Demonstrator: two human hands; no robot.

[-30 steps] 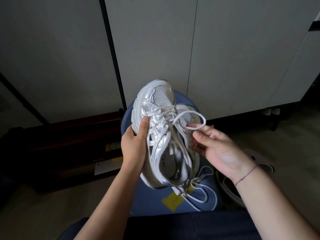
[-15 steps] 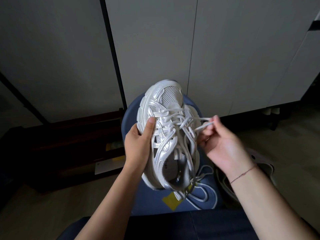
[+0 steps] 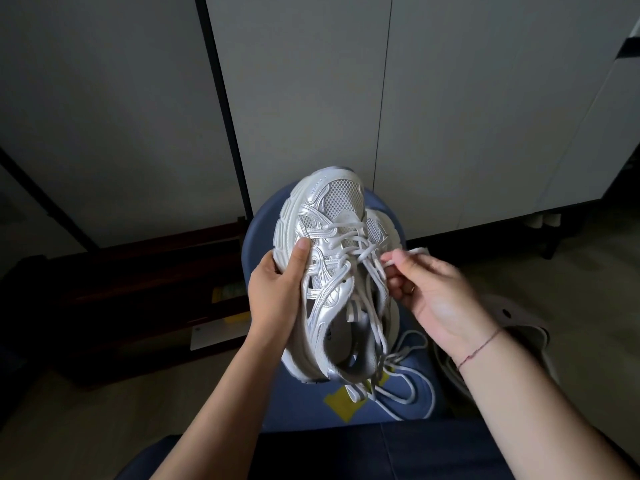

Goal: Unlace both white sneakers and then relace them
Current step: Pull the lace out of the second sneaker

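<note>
Sneaker [image 3: 332,271] held toe forward above blue stool [image 3: 263,230]; left hand [image 3: 277,292] grips sole edge, thumb on upper. Right hand [image 3: 433,289] pinches lace [image 3: 407,252] loop beside mid eyelets. Step, judged: unlacing, crossings slack. Next: draw loop clear of eyelet, keep shoe steady.

A white shoe [image 3: 325,271] is held up by the left hand [image 3: 277,292], toe pointing away. A white lace [image 3: 401,256] is pinched by the right hand [image 3: 433,292] above a blue stool [image 3: 263,226].
</note>
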